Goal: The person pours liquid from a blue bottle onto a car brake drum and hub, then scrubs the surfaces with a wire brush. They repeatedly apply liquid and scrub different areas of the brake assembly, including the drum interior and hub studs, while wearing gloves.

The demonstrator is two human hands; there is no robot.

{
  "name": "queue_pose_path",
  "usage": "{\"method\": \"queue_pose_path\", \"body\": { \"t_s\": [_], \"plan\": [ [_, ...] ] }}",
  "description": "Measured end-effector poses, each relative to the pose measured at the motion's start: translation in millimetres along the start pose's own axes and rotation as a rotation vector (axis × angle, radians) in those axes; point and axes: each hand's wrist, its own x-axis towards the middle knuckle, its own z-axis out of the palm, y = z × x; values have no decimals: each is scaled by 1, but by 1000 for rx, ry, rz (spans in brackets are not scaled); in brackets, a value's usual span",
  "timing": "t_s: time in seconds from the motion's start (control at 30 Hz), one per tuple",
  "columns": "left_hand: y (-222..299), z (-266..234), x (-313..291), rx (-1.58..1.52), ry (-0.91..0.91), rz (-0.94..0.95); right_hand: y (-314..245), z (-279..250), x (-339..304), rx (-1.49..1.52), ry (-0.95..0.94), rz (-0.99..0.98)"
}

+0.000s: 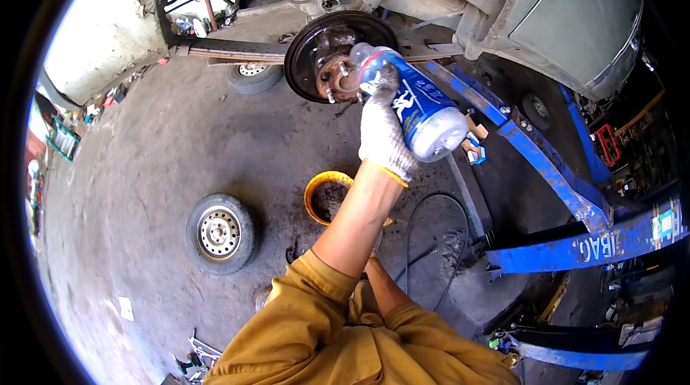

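My left hand point(384, 123), in a whitish knit work glove, is closed round a clear plastic bottle point(424, 108) with a blue label. The bottle is tilted, its base toward me and its neck end close to the wheel hub point(333, 77). That hub is rusty brown with several studs, inside a dark, round brake backing plate point(302, 62) that looks wet. I cannot tell whether the bottle touches it. My right forearm point(387, 290) passes behind my left one, which hides nearly all of my right hand. Below the hub stands a yellow-rimmed tub point(309, 195) with dark contents.
A wheel with tyre point(220, 234) lies on the floor at left; another tyre point(255, 77) lies beyond the hub. Blue lift arms point(532, 159) reach in from the right under the raised vehicle point(568, 19). A black hose point(463, 220) curls beside the tub; small boxes point(473, 142) lie nearby.
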Motion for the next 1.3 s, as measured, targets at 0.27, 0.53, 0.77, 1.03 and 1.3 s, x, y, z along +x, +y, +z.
{"method": "queue_pose_path", "body": {
  "t_s": [0.27, 0.53, 0.77, 1.03, 1.3],
  "plan": [
    [13, -10, -5, -54, -14, -12, -34, 1, -8, -19, 15, -18],
    [20, -7, -11, -78, -31, 2, -73, -12, -2, 38, 52, -45],
    [10, 0, -11, -90, -94, -25, -42, -12, 9, 31, 14, -77],
    [32, -38, -16, 34, -110, -76, -102, -45, 44, 299, 183, 108],
    [21, -46, -23, 139, -13, -242, -188, -87, 165, 854, 239, -231]
  ]
}}
